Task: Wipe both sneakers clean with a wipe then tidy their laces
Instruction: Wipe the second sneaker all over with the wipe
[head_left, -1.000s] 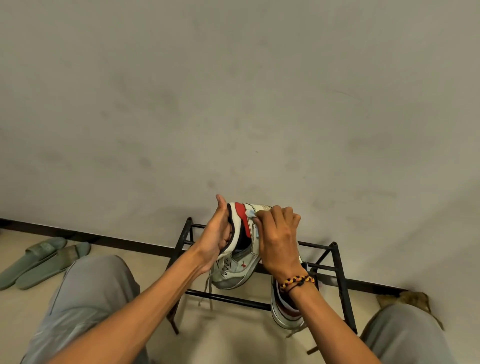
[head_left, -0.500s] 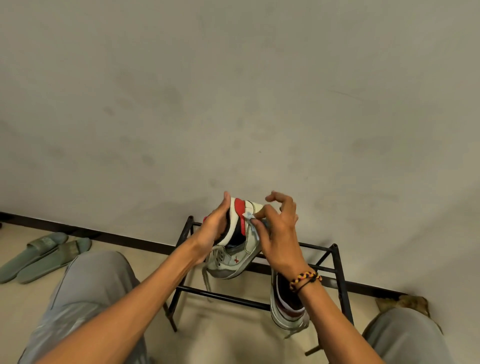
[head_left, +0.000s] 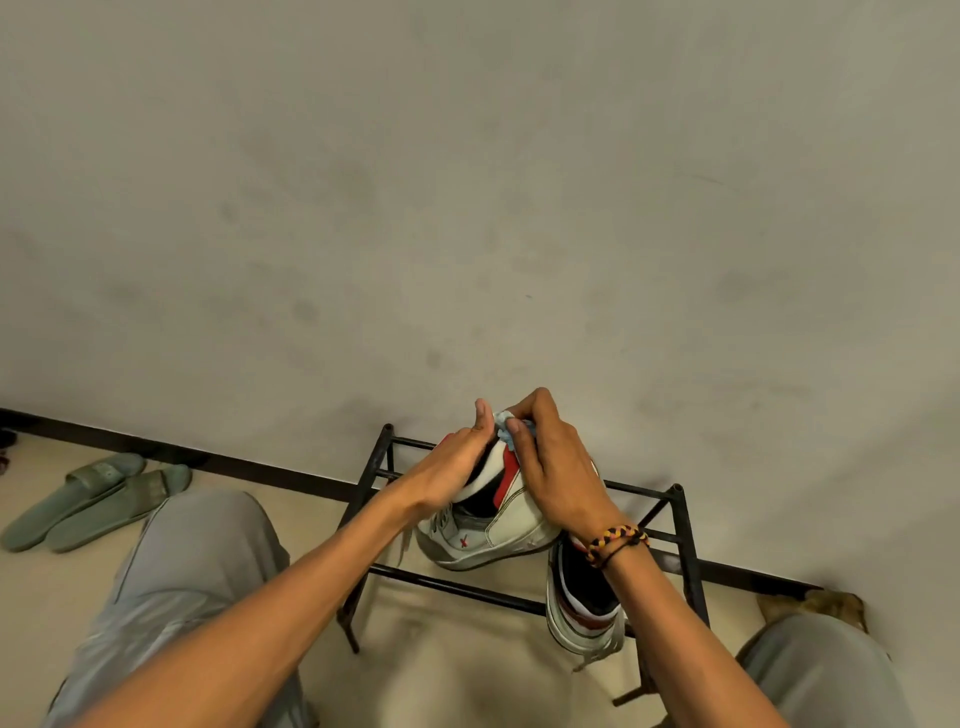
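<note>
Sneaker (head_left: 493, 525) is held above the shoe rack (head_left: 675, 525), heel up, left hand (head_left: 457, 467) gripping its collar, right hand (head_left: 550, 467) pinching the blue wipe (head_left: 506, 423) against the heel top; short firm strokes advised, wipe refolded once soiled.

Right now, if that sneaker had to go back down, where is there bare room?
The rack's left half, under the held sneaker, is bare rails. Open floor lies between the knees, in front of the rack. The rack's right end is crowded by the other sneaker; slippers take the far-left floor. Both hands are busy: left hand holding, right hand pinching the wipe.
</note>
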